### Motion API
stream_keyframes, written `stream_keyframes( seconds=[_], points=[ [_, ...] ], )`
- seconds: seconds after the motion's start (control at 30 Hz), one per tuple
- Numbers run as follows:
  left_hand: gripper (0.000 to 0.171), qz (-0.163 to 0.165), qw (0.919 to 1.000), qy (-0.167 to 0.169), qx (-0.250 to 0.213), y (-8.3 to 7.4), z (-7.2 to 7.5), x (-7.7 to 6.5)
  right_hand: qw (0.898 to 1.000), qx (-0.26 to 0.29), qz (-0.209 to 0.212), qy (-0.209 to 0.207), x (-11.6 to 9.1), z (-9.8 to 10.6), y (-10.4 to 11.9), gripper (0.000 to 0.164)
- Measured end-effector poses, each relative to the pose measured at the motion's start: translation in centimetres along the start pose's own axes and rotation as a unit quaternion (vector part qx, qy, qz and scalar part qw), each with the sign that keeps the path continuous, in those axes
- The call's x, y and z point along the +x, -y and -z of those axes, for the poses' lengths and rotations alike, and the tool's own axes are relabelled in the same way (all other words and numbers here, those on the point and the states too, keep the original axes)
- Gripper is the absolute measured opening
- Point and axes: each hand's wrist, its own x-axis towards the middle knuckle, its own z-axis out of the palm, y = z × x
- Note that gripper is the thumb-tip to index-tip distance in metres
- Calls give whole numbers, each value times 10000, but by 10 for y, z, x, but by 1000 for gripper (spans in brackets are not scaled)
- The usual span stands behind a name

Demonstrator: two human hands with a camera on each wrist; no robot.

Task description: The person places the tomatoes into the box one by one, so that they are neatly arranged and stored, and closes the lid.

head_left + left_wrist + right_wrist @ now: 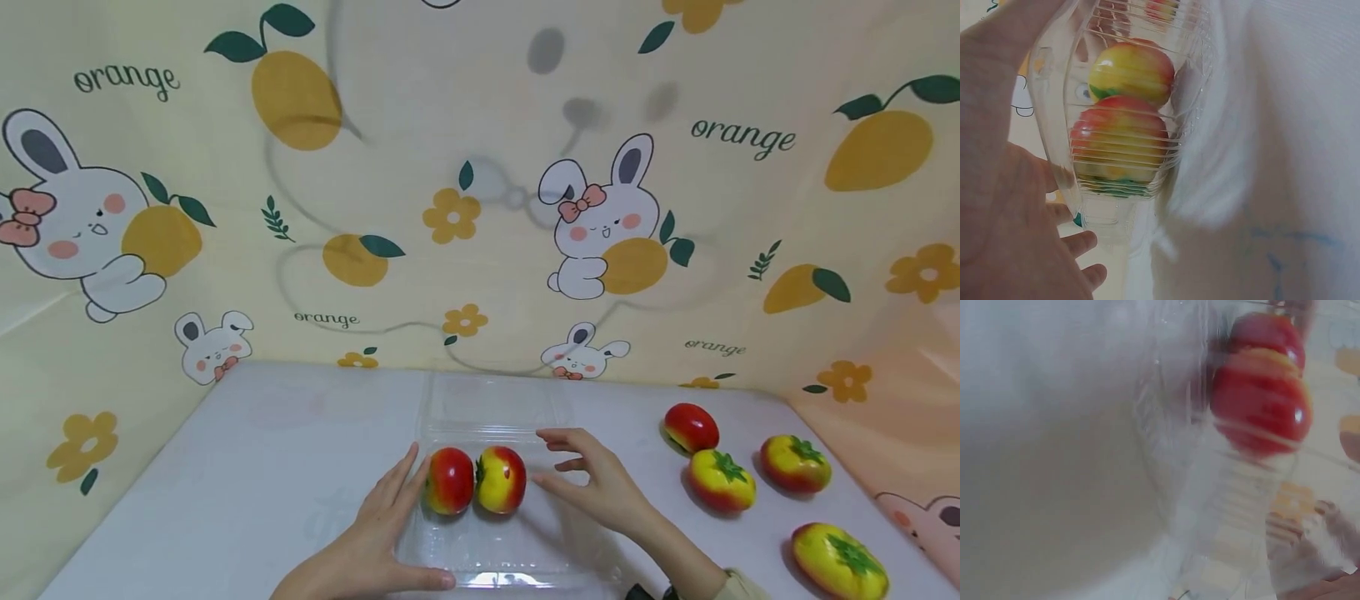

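- Shows, from the head view, a clear plastic container (495, 550) standing open at the middle of a white table (262, 467), with a lid (495, 400) apparently folded back behind.
- Contains two glossy red-and-yellow fruits side by side: a left fruit (450, 481) and a right fruit (502, 480); cannot tell for certain whether touching each other.
- Shows the left hand (375, 529) with fingers extended along the container's left side and thumb by the near edge, not wrapped around anything; cannot tell how firm any contact is.
- Shows the right hand (600, 483) just beside the right fruit, with thumb and fingers parted and nothing between.
- Looks partway along: two fruits inside, lid not closed.
- Leaves four outside, to the right on the table: a red fruit (691, 427) at the back, two leafy-topped fruits (722, 481) (795, 464) nearer, and a yellow-green-topped fruit (840, 560) nearest.
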Motion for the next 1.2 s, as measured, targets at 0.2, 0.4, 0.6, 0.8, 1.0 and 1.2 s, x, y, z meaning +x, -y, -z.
stream_keyframes(
  seconds=[0.2, 0.4, 0.6, 0.8, 1.0, 1.2],
  points=[
    [117, -22, 10000, -20, -2, 0, 1, -2, 9987, 30, -386, -327, -9, 11, 0, 51],
    [117, -19, 10000, 12, -47, -1, 2, -1, 9957, -117, -643, -655, -16, 22, -4, 52],
    [117, 50, 9999, 68, -62, -2, 1, 0, 9936, -194, -780, -797, -21, 29, -9, 53],
    [118, 35, 10000, 55, -9, -2, 1, 2, 9917, -549, -717, -918, -27, 38, -15, 53],
    [118, -56, 10000, -18, -12, -2, 0, 2, 9878, -773, -674, -1174, -33, 50, -25, 51],
    [118, -117, 9999, -16, 7, -3, 0, 1, 9846, -880, -777, -1298, -39, 57, -36, 52]
  ],
)
